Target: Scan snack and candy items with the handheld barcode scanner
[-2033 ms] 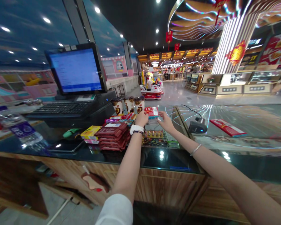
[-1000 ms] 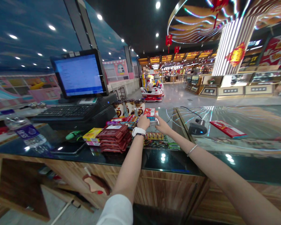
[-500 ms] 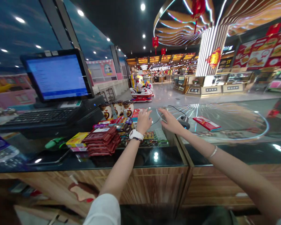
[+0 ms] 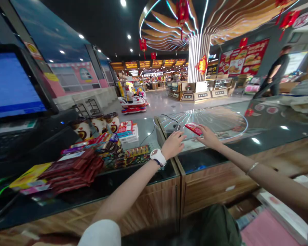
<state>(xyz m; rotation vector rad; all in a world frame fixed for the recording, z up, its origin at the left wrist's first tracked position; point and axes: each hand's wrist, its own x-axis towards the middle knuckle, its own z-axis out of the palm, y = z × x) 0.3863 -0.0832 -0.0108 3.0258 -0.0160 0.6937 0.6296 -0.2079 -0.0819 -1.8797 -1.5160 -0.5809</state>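
A flat red packet (image 4: 193,128) lies on the glass counter top. At its right end is my right hand (image 4: 209,137), thumb and fingers apart around the edge; whether they touch it I cannot tell. My left hand (image 4: 172,144), with a white watch on the wrist, hovers open over the joint between two counters, fingers spread and holding nothing. Just behind it a small black device (image 4: 177,127) with a cable is mostly hidden.
Left of my hands are stacked dark red packets (image 4: 72,171), a yellow box (image 4: 32,176), several cups (image 4: 99,123), red-and-white packs (image 4: 128,131) and a monitor (image 4: 14,82). A person (image 4: 276,71) stands far right. Below right is an open space with boxes (image 4: 284,208).
The view has turned right. My right hand has come to the red packet's end, and my left hand has shifted right, in front of the black device. The packet appears to lie where it was.
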